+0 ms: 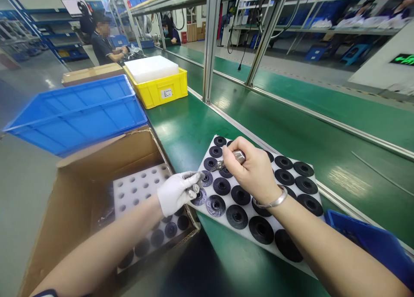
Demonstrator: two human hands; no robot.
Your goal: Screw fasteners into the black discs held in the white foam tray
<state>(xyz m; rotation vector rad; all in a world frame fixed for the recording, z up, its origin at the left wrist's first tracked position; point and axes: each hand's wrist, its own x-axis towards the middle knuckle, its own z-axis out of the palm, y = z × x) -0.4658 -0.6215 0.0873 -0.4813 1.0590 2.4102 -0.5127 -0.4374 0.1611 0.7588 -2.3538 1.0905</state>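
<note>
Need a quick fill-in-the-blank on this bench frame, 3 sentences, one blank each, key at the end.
1. The left hand wears a ____ glove.
2. The right hand holds a metal tool over a white tray of round ____ parts.
3. The cardboard box sits in front of a ____ crate, with a yellow crate further back.

Missing words: white; black; blue

Right hand [254,170] hides tool [231,159] handle; tool tip too small; blue bin [371,241] cut off.
</note>
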